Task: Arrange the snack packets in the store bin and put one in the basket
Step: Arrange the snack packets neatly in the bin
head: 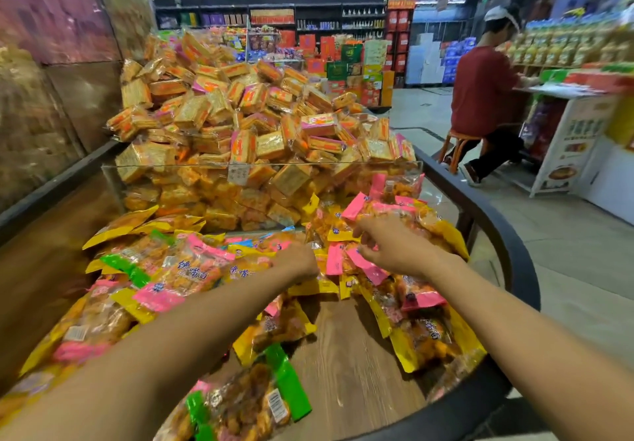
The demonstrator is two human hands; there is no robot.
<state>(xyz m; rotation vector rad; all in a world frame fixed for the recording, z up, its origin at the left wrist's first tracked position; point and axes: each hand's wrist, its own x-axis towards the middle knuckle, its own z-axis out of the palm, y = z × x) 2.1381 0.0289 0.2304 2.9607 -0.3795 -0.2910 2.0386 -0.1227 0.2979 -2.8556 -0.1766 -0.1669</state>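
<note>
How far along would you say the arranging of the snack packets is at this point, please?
Early. Done: nothing clearly tidy; packets lie scattered, one green-edged packet loose on the bin's bare wooden floor. In hand: the left hand and right hand both reach into the pink and yellow packets; their grips are blurred. Left: the arranging; no basket shows.

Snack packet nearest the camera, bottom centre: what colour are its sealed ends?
Bright green ends on a clear packet; head view shows it.

Shop interior: heaped snack packets [219,114] in open bin [497,234], stocked shelves [308,21], tiled aisle floor [566,252].
</note>
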